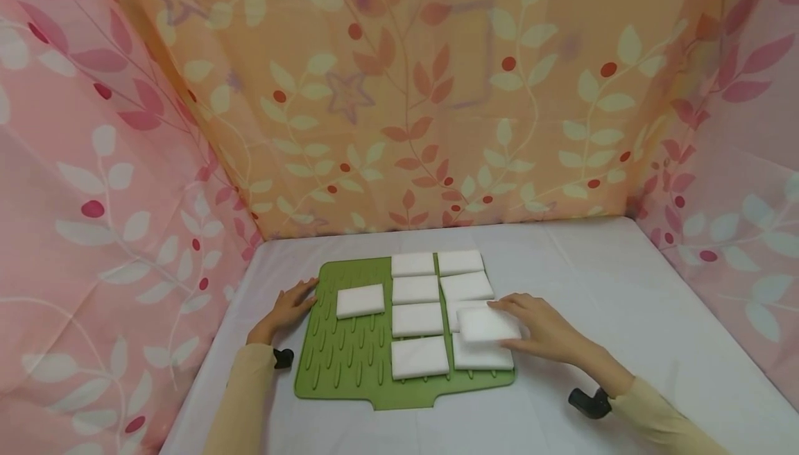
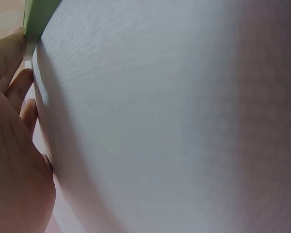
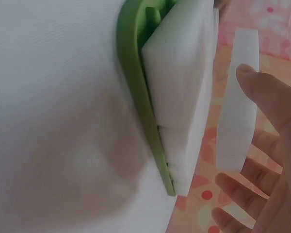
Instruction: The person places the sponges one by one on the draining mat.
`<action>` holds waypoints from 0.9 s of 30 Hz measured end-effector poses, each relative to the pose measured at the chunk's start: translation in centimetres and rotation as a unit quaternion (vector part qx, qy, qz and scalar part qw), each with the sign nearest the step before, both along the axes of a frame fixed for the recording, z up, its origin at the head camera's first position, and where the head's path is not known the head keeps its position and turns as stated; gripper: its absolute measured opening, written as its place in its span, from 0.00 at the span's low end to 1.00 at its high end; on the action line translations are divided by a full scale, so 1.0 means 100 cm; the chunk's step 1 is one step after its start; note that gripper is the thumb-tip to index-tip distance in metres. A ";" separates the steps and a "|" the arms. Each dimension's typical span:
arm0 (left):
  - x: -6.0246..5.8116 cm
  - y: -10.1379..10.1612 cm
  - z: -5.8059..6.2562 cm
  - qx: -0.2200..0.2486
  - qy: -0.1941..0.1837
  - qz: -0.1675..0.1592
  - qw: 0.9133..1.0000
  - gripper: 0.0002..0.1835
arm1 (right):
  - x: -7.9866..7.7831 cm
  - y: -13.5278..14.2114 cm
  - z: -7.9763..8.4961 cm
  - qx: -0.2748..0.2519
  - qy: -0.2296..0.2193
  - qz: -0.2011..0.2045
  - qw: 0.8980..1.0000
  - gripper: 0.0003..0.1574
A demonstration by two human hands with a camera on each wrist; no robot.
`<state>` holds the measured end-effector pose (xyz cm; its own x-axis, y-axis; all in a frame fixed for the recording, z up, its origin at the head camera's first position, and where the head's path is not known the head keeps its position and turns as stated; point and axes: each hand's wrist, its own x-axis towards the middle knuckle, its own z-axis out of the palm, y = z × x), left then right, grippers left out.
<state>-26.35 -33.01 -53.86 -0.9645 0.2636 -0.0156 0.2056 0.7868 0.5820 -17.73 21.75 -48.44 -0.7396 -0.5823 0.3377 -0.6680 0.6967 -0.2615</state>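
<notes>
My right hand (image 1: 543, 327) pinches a white sponge (image 1: 487, 324) between thumb and fingers, raised over the right column of sponges on a green ridged mat (image 1: 343, 351). In the right wrist view the held sponge (image 3: 237, 107) appears edge-on, apart from the sponges (image 3: 177, 68) lying on the mat. My left hand (image 1: 290, 308) touches the mat's left edge with its fingers extended. The left wrist view shows those fingertips at the green edge (image 2: 36, 24). A single sponge (image 1: 361, 301) lies on the mat's left half.
Two columns of white sponges cover the mat's right half, including a tilted one (image 1: 467, 286) in the right column. White cloth (image 1: 599, 288) covers the table. Patterned curtains (image 1: 412, 94) stand behind and at both sides. A black wrist device (image 1: 589, 403) sits below the right wrist.
</notes>
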 end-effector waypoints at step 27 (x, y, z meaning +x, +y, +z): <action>0.000 -0.001 0.000 -0.001 0.008 -0.004 1.000 0.29 | -0.009 -0.091 0.000 -0.007 -0.042 0.078 0.996 0.43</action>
